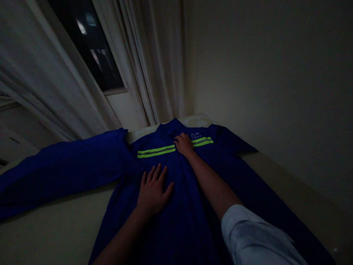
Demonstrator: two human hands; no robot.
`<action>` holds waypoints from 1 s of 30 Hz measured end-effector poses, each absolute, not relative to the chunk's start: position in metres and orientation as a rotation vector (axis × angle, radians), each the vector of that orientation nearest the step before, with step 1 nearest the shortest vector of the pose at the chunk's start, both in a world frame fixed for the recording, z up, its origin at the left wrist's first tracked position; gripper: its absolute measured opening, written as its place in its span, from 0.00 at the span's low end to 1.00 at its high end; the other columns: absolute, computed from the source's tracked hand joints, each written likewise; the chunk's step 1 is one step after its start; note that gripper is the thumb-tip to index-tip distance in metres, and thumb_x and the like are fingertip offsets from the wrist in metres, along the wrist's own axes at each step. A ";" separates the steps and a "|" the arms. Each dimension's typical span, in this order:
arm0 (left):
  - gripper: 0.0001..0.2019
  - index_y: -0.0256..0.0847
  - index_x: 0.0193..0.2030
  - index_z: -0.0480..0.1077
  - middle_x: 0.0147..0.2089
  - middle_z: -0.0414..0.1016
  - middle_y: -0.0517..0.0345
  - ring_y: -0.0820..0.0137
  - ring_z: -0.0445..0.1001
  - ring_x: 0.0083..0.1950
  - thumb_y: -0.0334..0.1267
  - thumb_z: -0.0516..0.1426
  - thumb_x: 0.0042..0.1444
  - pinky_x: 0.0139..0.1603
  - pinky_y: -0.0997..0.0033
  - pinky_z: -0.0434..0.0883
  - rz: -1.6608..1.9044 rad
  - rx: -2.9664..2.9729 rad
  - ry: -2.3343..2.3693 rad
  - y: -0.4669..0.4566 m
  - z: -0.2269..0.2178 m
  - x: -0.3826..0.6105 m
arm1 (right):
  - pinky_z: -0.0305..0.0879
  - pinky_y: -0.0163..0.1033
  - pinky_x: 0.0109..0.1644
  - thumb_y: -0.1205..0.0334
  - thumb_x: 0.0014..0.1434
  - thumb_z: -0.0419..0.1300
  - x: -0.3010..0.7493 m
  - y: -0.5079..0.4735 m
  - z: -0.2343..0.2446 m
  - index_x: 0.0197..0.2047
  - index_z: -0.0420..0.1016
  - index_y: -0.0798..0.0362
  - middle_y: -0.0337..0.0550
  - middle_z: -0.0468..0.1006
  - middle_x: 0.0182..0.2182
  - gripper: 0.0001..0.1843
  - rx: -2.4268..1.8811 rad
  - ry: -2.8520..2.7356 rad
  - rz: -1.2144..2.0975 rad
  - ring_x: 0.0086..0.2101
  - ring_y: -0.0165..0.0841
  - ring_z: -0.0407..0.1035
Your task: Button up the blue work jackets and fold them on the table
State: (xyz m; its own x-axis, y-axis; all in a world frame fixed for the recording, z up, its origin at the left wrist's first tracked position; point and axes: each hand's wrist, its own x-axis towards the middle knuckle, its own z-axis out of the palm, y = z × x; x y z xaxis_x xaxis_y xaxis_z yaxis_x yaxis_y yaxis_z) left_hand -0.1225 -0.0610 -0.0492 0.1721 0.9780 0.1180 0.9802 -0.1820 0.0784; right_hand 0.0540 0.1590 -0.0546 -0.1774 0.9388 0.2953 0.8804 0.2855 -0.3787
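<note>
A dark blue work jacket point(164, 232) with yellow-green reflective strips point(157, 151) across its chest lies spread out, front side up. My left hand point(153, 190) rests flat on the chest below the strip, palm down with its fingers spread. Farther up, my right hand point(184, 144) has its fingers curled against the front opening, between the two strips and just below the collar point(173, 126). Its fingertips seem closed on the cloth there. One sleeve point(62, 171) stretches out to the left, and the other runs down the right side. Small white print point(196, 136) shows above the right strip.
The jacket lies on a pale bed-like surface point(59, 236). Light curtains point(150, 50) hang behind it beside a dark window point(89, 40). A plain wall point(268, 74) borders the right side. The room is dim.
</note>
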 end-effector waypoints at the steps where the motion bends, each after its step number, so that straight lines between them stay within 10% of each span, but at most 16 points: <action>1: 0.35 0.48 0.77 0.58 0.79 0.56 0.49 0.48 0.54 0.78 0.63 0.44 0.70 0.76 0.39 0.51 -0.220 -2.393 -1.976 -0.058 -0.045 -0.121 | 0.65 0.46 0.57 0.57 0.70 0.62 0.054 0.159 -0.055 0.54 0.79 0.49 0.50 0.74 0.54 0.12 -1.619 -2.077 0.157 0.53 0.43 0.67; 7: 0.25 0.41 0.51 0.78 0.55 0.79 0.41 0.51 0.74 0.59 0.51 0.43 0.74 0.64 0.47 0.65 -0.290 -2.294 -1.884 0.007 -0.016 -0.098 | 0.64 0.46 0.55 0.60 0.68 0.63 0.053 0.155 -0.052 0.50 0.78 0.47 0.47 0.74 0.52 0.07 -1.505 -2.132 0.051 0.53 0.42 0.66; 13: 0.30 0.39 0.78 0.55 0.79 0.58 0.47 0.56 0.55 0.79 0.46 0.43 0.73 0.78 0.47 0.48 -0.355 -2.516 -1.873 0.073 -0.048 -0.087 | 0.63 0.49 0.57 0.60 0.69 0.61 0.054 0.153 -0.052 0.47 0.79 0.49 0.49 0.73 0.52 0.07 -1.470 -2.163 0.006 0.54 0.44 0.64; 30: 0.32 0.38 0.79 0.53 0.81 0.51 0.48 0.54 0.50 0.81 0.49 0.38 0.73 0.78 0.39 0.46 -0.307 -2.574 -1.951 0.075 -0.052 -0.093 | 0.60 0.48 0.54 0.63 0.67 0.66 0.102 0.016 -0.021 0.42 0.81 0.52 0.48 0.72 0.48 0.02 -1.320 -2.407 0.175 0.51 0.42 0.64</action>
